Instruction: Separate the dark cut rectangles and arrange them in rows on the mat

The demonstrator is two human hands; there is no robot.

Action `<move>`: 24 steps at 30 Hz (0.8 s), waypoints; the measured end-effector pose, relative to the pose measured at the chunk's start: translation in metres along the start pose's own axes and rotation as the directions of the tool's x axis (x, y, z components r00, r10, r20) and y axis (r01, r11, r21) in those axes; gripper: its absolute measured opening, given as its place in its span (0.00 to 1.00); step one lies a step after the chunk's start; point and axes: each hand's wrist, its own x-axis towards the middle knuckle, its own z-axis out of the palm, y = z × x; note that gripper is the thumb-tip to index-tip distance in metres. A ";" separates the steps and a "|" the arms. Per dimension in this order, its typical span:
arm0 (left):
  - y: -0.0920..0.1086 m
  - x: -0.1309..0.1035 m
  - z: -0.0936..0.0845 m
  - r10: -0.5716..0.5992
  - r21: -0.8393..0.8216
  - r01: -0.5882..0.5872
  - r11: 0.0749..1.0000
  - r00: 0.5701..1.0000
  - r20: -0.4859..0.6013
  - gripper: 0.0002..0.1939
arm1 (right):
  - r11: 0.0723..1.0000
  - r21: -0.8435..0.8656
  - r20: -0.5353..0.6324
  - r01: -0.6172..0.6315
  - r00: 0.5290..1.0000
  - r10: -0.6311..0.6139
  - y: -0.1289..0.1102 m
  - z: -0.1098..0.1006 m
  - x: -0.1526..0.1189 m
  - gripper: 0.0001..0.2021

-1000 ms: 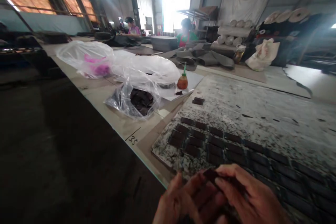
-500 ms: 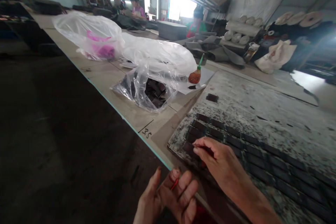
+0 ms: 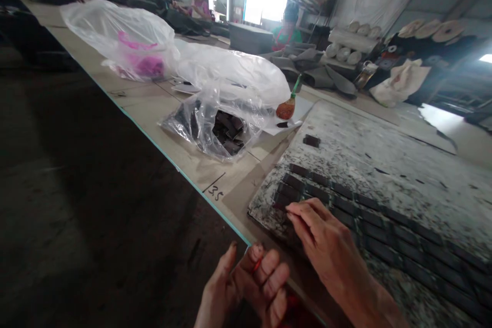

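My right hand (image 3: 326, 246) is over the near left corner of a speckled grey-white board (image 3: 346, 128). Its thumb and fingertips pinch the near edge of a small dark rectangular piece (image 3: 281, 202), the lowest in its column. Several similar dark pieces (image 3: 374, 218) lie in slanting rows across the board, partly hidden by this hand. My left hand (image 3: 246, 287) hovers palm up beside the table edge, thumb apart and fingers loosely curled, holding nothing I can see. Something small and red shows between its fingers.
A clear plastic bag (image 3: 192, 123) of dark pieces lies left of the board, near a brown squeeze bottle (image 3: 285, 109) with a green nozzle. Farther back are a white plastic bag (image 3: 115, 20) and grey sheets (image 3: 315, 69). Two people (image 3: 196, 2) are across the room.
The dark piece at my right fingertips has moved away from me, up against the piece above it. My left hand has stayed almost still. The view has shifted slightly.
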 end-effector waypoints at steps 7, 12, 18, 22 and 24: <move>-0.002 0.000 0.001 0.033 0.057 -0.030 0.998 0.998 -0.051 0.16 | 0.999 0.039 0.113 -0.021 0.993 0.016 -0.003 0.005 -0.004 0.09; -0.003 -0.001 0.007 0.039 0.051 -0.035 0.998 0.995 -0.091 0.16 | 0.998 0.035 0.135 -0.049 0.990 0.043 -0.004 0.006 0.000 0.09; -0.003 0.002 0.023 0.089 0.024 -0.087 0.996 0.985 -0.149 0.14 | 0.992 0.123 0.035 -0.034 0.999 0.030 -0.008 -0.006 -0.008 0.09; -0.002 0.006 0.045 0.220 0.063 -0.211 0.975 0.947 -0.233 0.13 | 0.971 0.239 0.023 0.005 1.000 -0.011 -0.025 -0.020 -0.024 0.05; -0.004 0.010 0.056 0.289 0.102 -0.271 0.957 0.905 -0.312 0.12 | 0.955 0.291 0.079 0.058 0.993 -0.084 -0.034 -0.019 -0.032 0.05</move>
